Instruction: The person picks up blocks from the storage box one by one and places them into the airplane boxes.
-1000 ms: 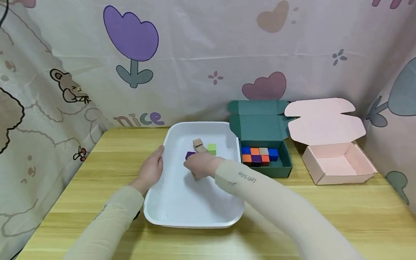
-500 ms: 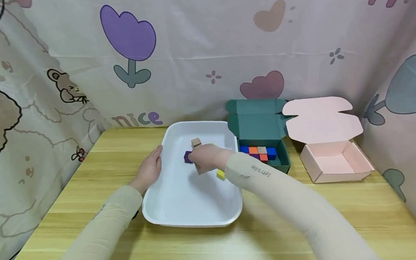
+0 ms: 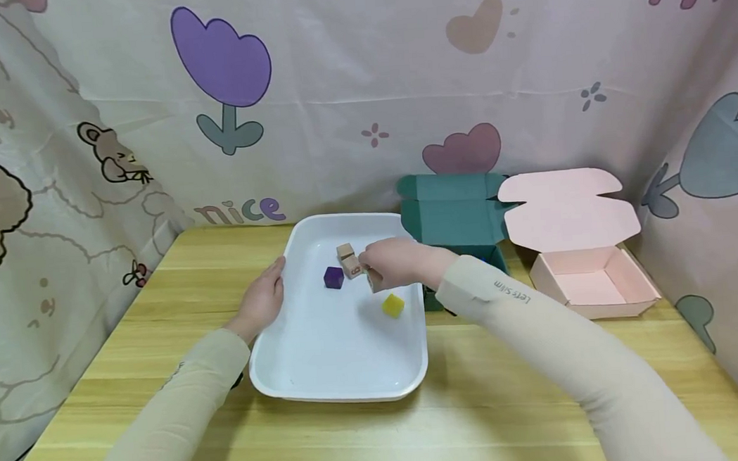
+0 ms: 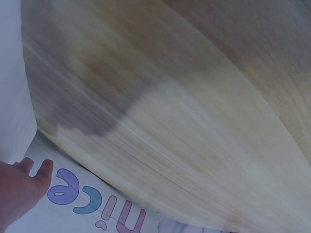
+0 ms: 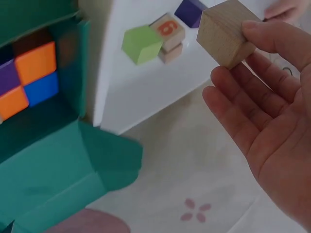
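Note:
My right hand point(image 3: 403, 262) pinches a plain wooden cube point(image 5: 224, 35) between thumb and fingertips, above the right part of the white tray point(image 3: 326, 360). Against the tray's left side rests my left hand point(image 3: 262, 297), its fingers fairly straight along the rim. In the tray lie a purple cube point(image 3: 334, 278), a yellow cube point(image 3: 393, 305) and two wooden cubes point(image 3: 350, 263), one marked with a red numeral. A light green cube point(image 5: 142, 43) shows in the right wrist view; in the head view my right hand hides it.
A green box point(image 3: 453, 218) with its lid up stands right of the tray, holding several coloured cubes, such as an orange cube point(image 5: 36, 63). Further right is a pink box point(image 3: 591, 284), also with its lid raised. A patterned cloth point(image 3: 334, 70) hangs behind the wooden table point(image 3: 331, 444).
My right hand has moved right with the wooden cube, toward the green box. The yellow and purple cubes are now uncovered in the head view. My left hand stays at the tray's side.

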